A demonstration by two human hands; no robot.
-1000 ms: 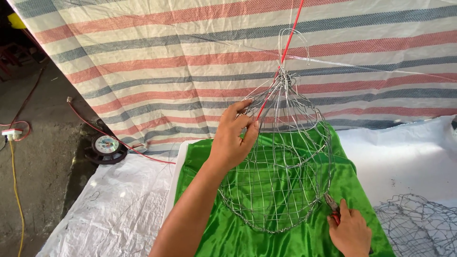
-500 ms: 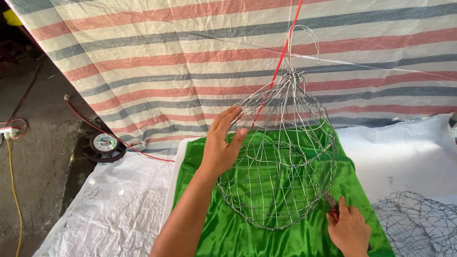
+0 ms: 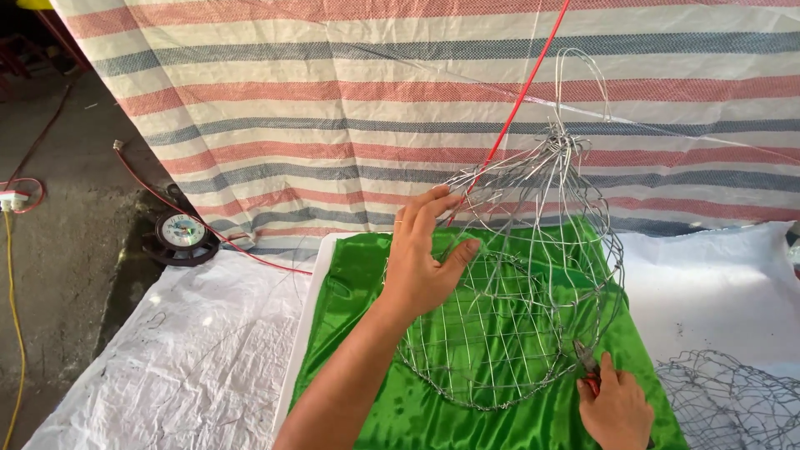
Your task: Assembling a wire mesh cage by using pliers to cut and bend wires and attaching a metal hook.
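Frame: a wire frame (image 3: 517,292), pear-shaped, made of thin silver wire in a mesh. It hangs or stands above the middle of the green cloth, narrow end up, wide round end low and toward the person. At its top the wires gather into a twisted knot with a loop above it.
Cord: a red cord (image 3: 521,112) runs down slantwise from the top edge to the frame's upper left side.
Left hand: the left hand (image 3: 425,258) lies against the frame's left side, fingers spread and slightly curled, thumb out across the mesh. The forearm comes up from the bottom edge, slanting right.
Right hand: the right hand (image 3: 618,410) sits at the frame's lower right rim, closed around pliers (image 3: 588,372) with red grips. The tip meets the wire at the rim.
Cloth: a shiny green cloth (image 3: 358,292) lies spread under the frame, creased, on a white board.
Surface: a white woven sheet (image 3: 167,367) covers the table to the left and right of the cloth.
Second mesh: more wire mesh (image 3: 733,400) lies at the lower right, just beside the right hand.
Backdrop: a striped tarp (image 3: 333,100), red, grey-blue and white, hangs behind the table.
Floor: bare concrete on the left, with a small black gauge (image 3: 182,233), a red wire and a yellow cable (image 3: 10,283).
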